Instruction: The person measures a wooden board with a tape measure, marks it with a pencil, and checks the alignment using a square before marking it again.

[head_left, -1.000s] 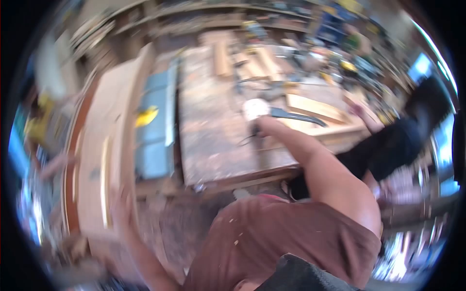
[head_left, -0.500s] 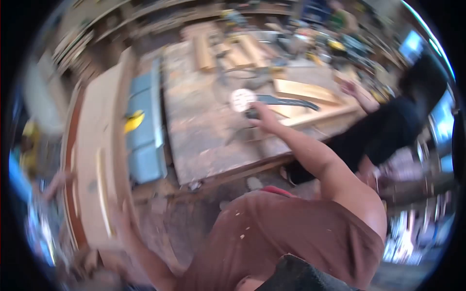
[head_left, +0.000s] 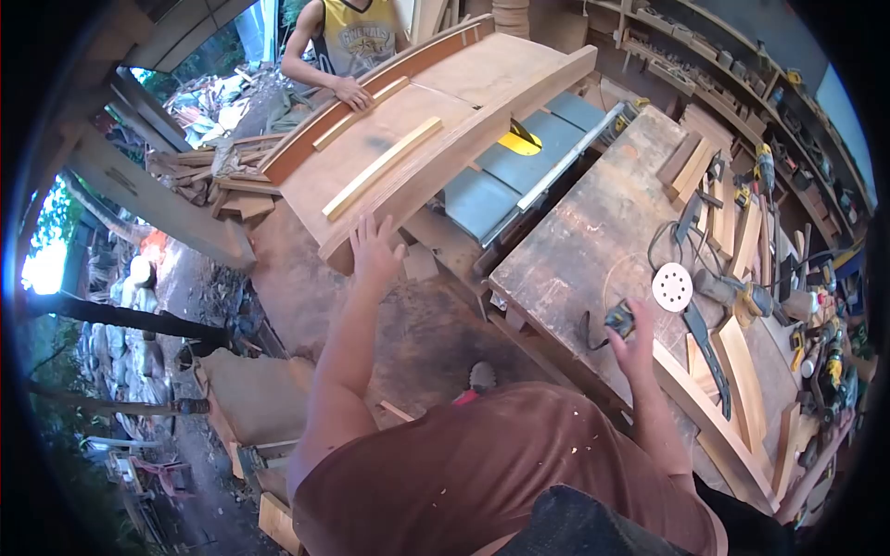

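L grip [head_left: 374, 246] released, spread at wood panel [head_left: 464, 83] edge — co-worker's hand [head_left: 353, 93] on far side. R grip [head_left: 635, 341] touches blk/yel tool [head_left: 619, 320] on worktop [head_left: 575, 232], closure can't tell — sander disc [head_left: 672, 287] just beside.

Wooden panel [head_left: 482, 79]: large, pale, curved edge, lying flat; two thin strips [head_left: 380, 167] on top.
Black-yellow tool [head_left: 619, 320]: small, near workbench [head_left: 575, 232] edge.
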Demonstrator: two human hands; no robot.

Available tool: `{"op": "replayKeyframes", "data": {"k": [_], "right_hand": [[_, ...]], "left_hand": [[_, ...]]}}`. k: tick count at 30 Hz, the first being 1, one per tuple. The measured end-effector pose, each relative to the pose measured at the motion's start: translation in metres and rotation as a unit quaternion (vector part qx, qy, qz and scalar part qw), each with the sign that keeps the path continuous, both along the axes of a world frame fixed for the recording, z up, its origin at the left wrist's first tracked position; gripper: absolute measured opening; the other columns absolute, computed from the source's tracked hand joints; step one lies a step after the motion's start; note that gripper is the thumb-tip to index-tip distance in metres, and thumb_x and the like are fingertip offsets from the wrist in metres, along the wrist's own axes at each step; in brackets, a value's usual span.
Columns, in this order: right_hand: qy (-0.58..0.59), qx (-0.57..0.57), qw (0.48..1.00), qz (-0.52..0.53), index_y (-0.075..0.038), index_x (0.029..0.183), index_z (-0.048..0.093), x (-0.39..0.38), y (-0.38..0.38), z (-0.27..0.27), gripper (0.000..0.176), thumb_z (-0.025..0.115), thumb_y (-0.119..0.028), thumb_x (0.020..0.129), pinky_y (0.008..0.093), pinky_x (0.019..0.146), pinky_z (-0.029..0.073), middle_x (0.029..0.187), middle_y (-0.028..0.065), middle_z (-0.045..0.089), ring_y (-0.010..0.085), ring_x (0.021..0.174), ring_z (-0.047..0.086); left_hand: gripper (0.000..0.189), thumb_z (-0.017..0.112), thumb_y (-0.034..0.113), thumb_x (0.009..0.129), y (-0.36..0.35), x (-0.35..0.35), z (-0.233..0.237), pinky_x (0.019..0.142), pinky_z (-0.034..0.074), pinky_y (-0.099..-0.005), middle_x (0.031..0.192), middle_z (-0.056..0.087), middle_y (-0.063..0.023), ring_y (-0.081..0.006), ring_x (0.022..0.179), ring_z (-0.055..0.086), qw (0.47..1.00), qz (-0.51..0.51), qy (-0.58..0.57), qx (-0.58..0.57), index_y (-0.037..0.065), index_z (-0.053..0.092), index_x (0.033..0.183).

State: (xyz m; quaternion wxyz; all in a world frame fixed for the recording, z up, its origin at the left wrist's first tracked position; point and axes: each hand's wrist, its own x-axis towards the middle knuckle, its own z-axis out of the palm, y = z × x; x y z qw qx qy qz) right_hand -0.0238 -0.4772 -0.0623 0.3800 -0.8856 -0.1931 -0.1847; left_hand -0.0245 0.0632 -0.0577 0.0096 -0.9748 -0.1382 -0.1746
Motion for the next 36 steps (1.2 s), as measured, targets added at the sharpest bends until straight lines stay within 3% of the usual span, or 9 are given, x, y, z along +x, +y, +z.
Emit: {"op": "replayKeyframes", "data": {"k": [10, 18, 20, 25, 27, 29, 32, 35, 36], "right_hand": [[0.084, -0.049, 0.993, 0.07, -0.006, 0.135, 0.051, -0.012, 0.016, -0.041, 0.072, 0.083, -0.012, 0.071, 0.0464, 0.105, 0.041, 0.135, 0.02, 0.05, 0.0412, 0.124, 0.05], [0.083, -0.061, 0.995, 0.009, -0.006, 0.139, 0.048, -0.014, 0.023, -0.054, 0.072, 0.08, -0.015, 0.076, 0.048, 0.105, 0.041, 0.137, 0.0211, 0.047, 0.0422, 0.125, 0.047], [0.088, -0.075, 0.993, -0.009, -0.007, 0.139, 0.048, -0.013, 0.024, -0.052, 0.072, 0.08, -0.016, 0.076, 0.0481, 0.105, 0.041, 0.137, 0.0211, 0.047, 0.042, 0.125, 0.047], [0.14, -0.088, 0.986, -0.017, -0.007, 0.139, 0.048, -0.011, 0.032, -0.055, 0.071, 0.08, -0.019, 0.077, 0.0488, 0.109, 0.038, 0.141, 0.0225, 0.044, 0.0423, 0.128, 0.045], [0.143, -0.115, 0.983, -0.013, -0.007, 0.138, 0.05, -0.003, 0.028, -0.069, 0.069, 0.079, -0.025, 0.078, 0.0494, 0.107, 0.039, 0.139, 0.0231, 0.047, 0.0422, 0.127, 0.046], [0.155, -0.104, 0.982, -0.026, -0.01, 0.138, 0.05, -0.007, 0.03, -0.06, 0.066, 0.078, -0.03, 0.081, 0.05, 0.107, 0.041, 0.137, 0.023, 0.049, 0.0423, 0.127, 0.047], [0.147, -0.12, 0.982, -0.028, -0.011, 0.14, 0.049, -0.008, 0.03, -0.066, 0.066, 0.076, -0.03, 0.083, 0.0502, 0.105, 0.042, 0.137, 0.0223, 0.048, 0.042, 0.126, 0.047], [0.121, -0.159, 0.979, -0.042, -0.01, 0.139, 0.049, -0.01, 0.035, -0.064, 0.067, 0.076, -0.031, 0.081, 0.0498, 0.103, 0.042, 0.134, 0.0216, 0.049, 0.041, 0.123, 0.048], [0.123, -0.16, 0.978, -0.058, -0.01, 0.139, 0.049, -0.009, 0.033, -0.065, 0.067, 0.076, -0.031, 0.081, 0.0498, 0.103, 0.042, 0.134, 0.0216, 0.049, 0.041, 0.123, 0.048]], "left_hand": [[0.067, 0.074, 0.04, 0.079, -0.085, -0.132, -0.159, 0.117, 0.029, -0.0525, 0.154, 0.026, -0.0347, -0.0495, 0.142, 0.028, 0.926, -0.041, 0.208, -0.313, 0.012, 0.056, 0.137], [0.067, 0.071, 0.048, 0.082, -0.036, -0.217, -0.316, 0.108, 0.041, -0.0452, 0.133, 0.059, -0.021, -0.0396, 0.129, 0.051, 0.827, -0.091, 0.446, -0.33, 0.004, 0.06, 0.131], [0.066, 0.071, 0.048, 0.083, -0.033, -0.203, -0.306, 0.106, 0.043, -0.0453, 0.13, 0.061, -0.0218, -0.0394, 0.125, 0.055, 0.812, -0.148, 0.469, -0.313, 0.003, 0.061, 0.13], [0.064, 0.065, 0.048, 0.087, -0.029, -0.166, -0.264, 0.105, 0.043, -0.0439, 0.132, 0.06, -0.0247, -0.0354, 0.127, 0.055, 0.717, 0.024, 0.442, -0.539, -0.003, 0.062, 0.126], [0.065, 0.062, 0.047, 0.09, -0.004, -0.137, -0.307, 0.107, 0.041, -0.0435, 0.134, 0.058, -0.0253, -0.036, 0.129, 0.053, 0.778, -0.166, 0.4, -0.455, -0.005, 0.06, 0.128], [0.066, 0.061, 0.045, 0.091, -0.032, -0.113, -0.241, 0.11, 0.039, -0.0435, 0.136, 0.056, -0.0266, -0.0372, 0.131, 0.051, 0.808, -0.14, 0.396, -0.414, -0.007, 0.057, 0.13], [0.058, 0.065, 0.033, 0.09, 0.01, -0.086, -0.36, 0.105, 0.044, -0.0388, 0.133, 0.059, -0.0254, -0.0345, 0.127, 0.055, 0.707, -0.133, 0.425, -0.55, -0.008, 0.057, 0.13], [0.052, 0.064, 0.027, 0.091, -0.011, -0.082, -0.319, 0.101, 0.047, -0.0374, 0.128, 0.063, -0.0237, -0.0307, 0.122, 0.059, 0.752, -0.19, 0.411, -0.479, -0.009, 0.058, 0.128], [0.051, 0.063, 0.027, 0.092, -0.008, -0.076, -0.338, 0.1, 0.047, -0.0377, 0.126, 0.063, -0.0239, -0.0302, 0.12, 0.059, 0.689, -0.165, 0.423, -0.565, -0.01, 0.058, 0.126]]}}
